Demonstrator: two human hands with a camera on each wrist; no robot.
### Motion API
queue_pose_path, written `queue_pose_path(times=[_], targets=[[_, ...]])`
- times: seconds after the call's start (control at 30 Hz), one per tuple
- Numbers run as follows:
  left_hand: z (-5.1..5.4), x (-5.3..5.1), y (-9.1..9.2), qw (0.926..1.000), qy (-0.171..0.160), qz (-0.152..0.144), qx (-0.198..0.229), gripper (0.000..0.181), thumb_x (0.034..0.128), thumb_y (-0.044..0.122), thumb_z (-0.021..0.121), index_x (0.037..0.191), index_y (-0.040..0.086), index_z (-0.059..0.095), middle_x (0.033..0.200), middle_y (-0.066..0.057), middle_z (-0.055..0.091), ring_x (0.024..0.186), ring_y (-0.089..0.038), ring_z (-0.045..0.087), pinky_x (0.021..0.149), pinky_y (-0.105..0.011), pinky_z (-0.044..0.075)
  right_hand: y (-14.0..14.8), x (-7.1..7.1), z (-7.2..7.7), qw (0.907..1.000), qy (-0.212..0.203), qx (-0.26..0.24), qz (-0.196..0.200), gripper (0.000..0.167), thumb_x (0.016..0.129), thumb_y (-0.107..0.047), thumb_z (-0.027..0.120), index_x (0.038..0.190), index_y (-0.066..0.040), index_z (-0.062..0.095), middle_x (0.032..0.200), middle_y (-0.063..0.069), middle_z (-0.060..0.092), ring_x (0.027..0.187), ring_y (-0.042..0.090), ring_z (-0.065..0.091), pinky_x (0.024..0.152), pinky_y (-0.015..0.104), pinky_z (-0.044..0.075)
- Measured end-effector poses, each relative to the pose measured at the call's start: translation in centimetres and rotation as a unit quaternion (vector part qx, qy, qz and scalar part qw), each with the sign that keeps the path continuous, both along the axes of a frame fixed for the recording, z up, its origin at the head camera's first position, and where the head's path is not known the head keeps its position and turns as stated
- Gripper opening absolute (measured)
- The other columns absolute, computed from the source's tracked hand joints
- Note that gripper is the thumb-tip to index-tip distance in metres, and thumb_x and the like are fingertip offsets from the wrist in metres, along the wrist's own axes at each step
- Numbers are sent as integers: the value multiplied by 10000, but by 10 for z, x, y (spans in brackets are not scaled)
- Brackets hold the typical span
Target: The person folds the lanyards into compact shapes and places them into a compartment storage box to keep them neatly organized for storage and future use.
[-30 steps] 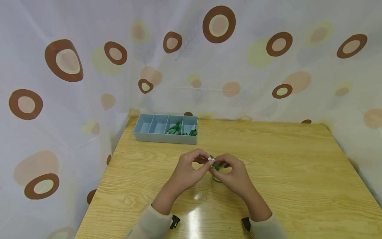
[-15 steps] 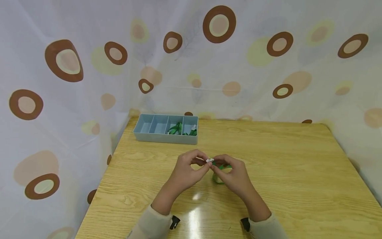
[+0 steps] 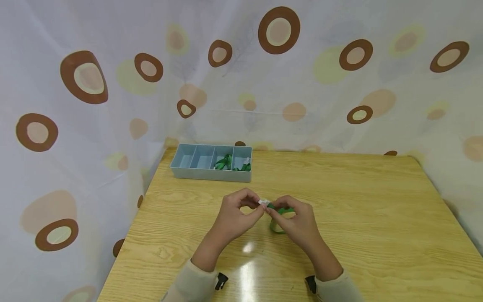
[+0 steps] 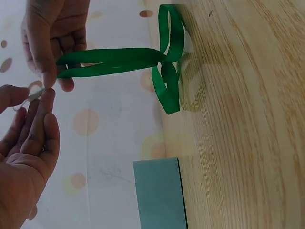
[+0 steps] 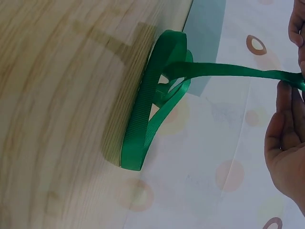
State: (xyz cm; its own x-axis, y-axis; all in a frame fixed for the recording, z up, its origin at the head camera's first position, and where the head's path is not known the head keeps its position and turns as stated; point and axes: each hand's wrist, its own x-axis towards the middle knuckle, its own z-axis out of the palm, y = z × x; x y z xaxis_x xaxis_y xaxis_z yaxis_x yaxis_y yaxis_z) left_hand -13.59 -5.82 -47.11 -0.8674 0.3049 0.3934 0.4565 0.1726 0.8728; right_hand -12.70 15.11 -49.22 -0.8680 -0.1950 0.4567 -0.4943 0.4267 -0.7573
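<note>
Between the fingertips of my left hand (image 3: 235,214) is a small white piece (image 3: 263,202); its kind is too small to tell. My right hand (image 3: 297,219) pinches a green ribbon (image 3: 277,230) right beside that piece, so the two hands nearly meet above the table. In the left wrist view the ribbon (image 4: 109,62) runs down from the right fingers and ends in loops near the wood. Its loops (image 5: 152,105) also show large in the right wrist view. The fingers partly hide where ribbon and white piece meet.
Beyond the hands, at the back left of the wooden table (image 3: 358,209), stands a blue-grey divided box (image 3: 211,174). Green ribbons (image 3: 223,162) lie in its two right compartments, with a white piece (image 3: 247,161) in the rightmost. A patterned curtain (image 3: 241,84) hangs behind.
The white piece has turned between the fingers, and more green shows beside it. The ribbon loop below the right hand has opened wider. Both hands stay nearly in place.
</note>
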Motion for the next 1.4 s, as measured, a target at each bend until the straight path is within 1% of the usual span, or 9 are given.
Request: queue_pose_path(times=[0.1,0.23,0.43,0.53,0.67,0.9,1.03,1.17,1.4], targets=[[-2,0,0,10000,-45,-14,13,53,967,97,776,972,88,724,968,-26,760,872,-127,764,866,-321,651,-1,-1,-2,9994,-31,-111,333,187,897,-33,847,949,-184,751,1033,-27,793,983,130,737,846,371,626],[-2,0,-1,10000,36,47,-70,63,979,117,771,981,111,709,970,-6,754,895,-121,758,885,-332,643,-2,-2,-5,9985,-135,-146,510,178,933,-38,812,992,-196,754,1096,-9,778,1062,148,713,924,321,591],[-1,-1,-3,9998,14,125,-152,83,1006,137,747,1032,142,669,1002,12,737,935,-114,744,904,-331,630,-1,-7,-5,9939,-714,-338,772,41,968,-107,792,992,-115,760,1065,-7,767,1017,116,692,902,405,598],[-1,-1,-3,9997,-87,120,-186,91,1015,146,737,1062,134,660,1029,4,736,959,-119,739,917,-323,626,0,-9,-5,9894,-983,-488,952,68,988,-141,776,981,-83,741,1044,1,749,1007,125,669,915,425,579],[-1,0,-2,9995,-163,142,-240,105,1023,156,729,1088,125,653,1056,-5,756,984,-119,739,929,-317,623,1,-10,-6,9865,-1209,-596,925,119,1011,-192,756,992,-78,729,1000,0,733,991,119,655,933,395,550],[-2,1,-3,9995,-105,209,-204,110,1037,160,712,1122,135,646,1060,-3,768,985,-122,741,925,-323,620,2,-12,-6,9765,-1434,-833,1373,61,1060,-121,665,1016,-84,687,1012,63,683,975,168,659,882,361,566],[-3,0,-2,9995,-86,241,-162,124,1046,181,704,1143,135,640,1051,-4,772,988,-118,740,915,-321,622,3,-13,-6,9694,-1492,-948,1705,115,1101,-91,574,1022,-37,638,1013,-6,637,942,165,606,835,323,540],[-2,-1,-1,9996,-114,256,-88,128,1053,206,698,1149,146,638,1043,0,772,981,-118,739,912,-322,620,4,-13,-7,9630,-1484,-1143,1940,159,1123,-62,504,1068,5,637,1057,-37,654,983,137,631,891,298,568],[-1,0,1,9994,-130,304,-27,121,1047,192,705,1139,145,641,1031,-6,773,970,-126,739,902,-332,621,2,-14,-4,9622,-1774,-1053,1777,134,1095,-111,597,1111,4,663,1071,35,684,1000,131,643,908,306,559]])
